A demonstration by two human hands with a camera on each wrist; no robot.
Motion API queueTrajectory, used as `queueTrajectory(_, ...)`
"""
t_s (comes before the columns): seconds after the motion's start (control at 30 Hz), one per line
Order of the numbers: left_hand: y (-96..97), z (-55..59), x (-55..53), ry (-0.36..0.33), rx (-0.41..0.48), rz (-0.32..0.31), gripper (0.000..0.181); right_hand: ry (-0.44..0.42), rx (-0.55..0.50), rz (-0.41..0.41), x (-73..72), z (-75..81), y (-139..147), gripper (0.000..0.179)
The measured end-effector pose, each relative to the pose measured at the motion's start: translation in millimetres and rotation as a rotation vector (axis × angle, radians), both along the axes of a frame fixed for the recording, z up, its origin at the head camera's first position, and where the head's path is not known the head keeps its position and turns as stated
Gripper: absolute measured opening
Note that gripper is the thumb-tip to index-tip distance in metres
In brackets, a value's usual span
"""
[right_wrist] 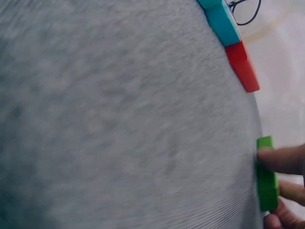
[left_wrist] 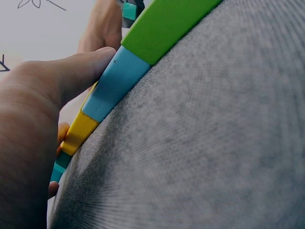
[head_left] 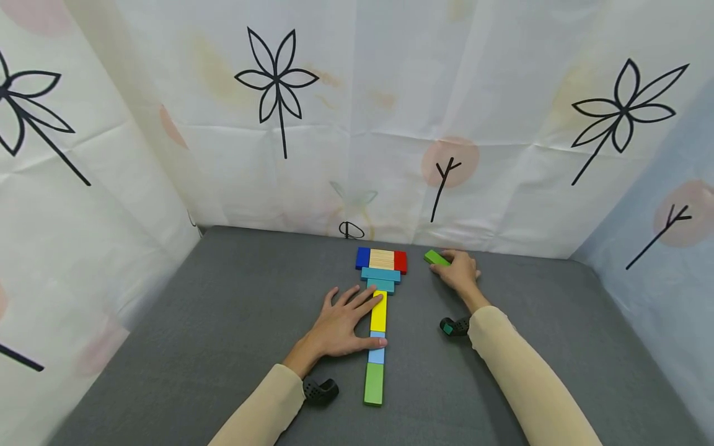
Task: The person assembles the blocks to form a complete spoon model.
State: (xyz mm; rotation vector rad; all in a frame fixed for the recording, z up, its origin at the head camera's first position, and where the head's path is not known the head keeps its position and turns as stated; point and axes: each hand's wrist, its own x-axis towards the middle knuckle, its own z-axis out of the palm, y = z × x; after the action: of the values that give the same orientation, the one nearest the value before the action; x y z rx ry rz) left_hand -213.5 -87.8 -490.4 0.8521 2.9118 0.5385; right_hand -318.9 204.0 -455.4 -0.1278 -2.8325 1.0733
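Flat coloured blocks lie in a line on the grey table. My left hand [head_left: 340, 325] rests with fingers spread, a fingertip over the yellow block [head_left: 379, 316] and the thumb on the light blue block [head_left: 376, 353]. A longer green block [head_left: 374, 384] forms the near end of the line. To the right of the far end, my right hand [head_left: 460, 271] pinches another green block [head_left: 434, 256] between thumb and fingers. In the right wrist view, that green block [right_wrist: 267, 176] shows the thumb on one side and fingers on the other.
Beyond the yellow block are two teal blocks [head_left: 381, 274], one behind the other. Behind them sit a dark blue block [head_left: 362, 257], pale wood pieces [head_left: 382, 259] and a red block [head_left: 400, 261]. A printed white cloth [head_left: 379, 124] hangs along the table's far edge.
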Motion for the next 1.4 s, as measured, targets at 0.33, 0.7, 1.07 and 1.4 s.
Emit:
queueTrajectory(0.33,0.1,-0.5,0.0,-0.005,-0.016,0.008,0.093,0.005,-0.124,0.120,-9.6,3.4,-20.6,0.045)
queueTrajectory(0.7,1.5,1.2,1.3,0.009,-0.005,0.004,0.092,-0.030,-0.174,0.240,-34.9,15.5,-73.1,0.039)
queueTrajectory(1.07,-0.9,0.8,0.3,0.020,0.012,-0.008,0.091,-0.081,-0.112,0.299,-44.9,14.9,-96.2,0.038)
queueTrajectory(1.4,-0.9,2.0,0.7,0.014,0.019,-0.011,0.091,-0.107,-0.067,0.297,-48.7,14.9,-104.1,0.039)
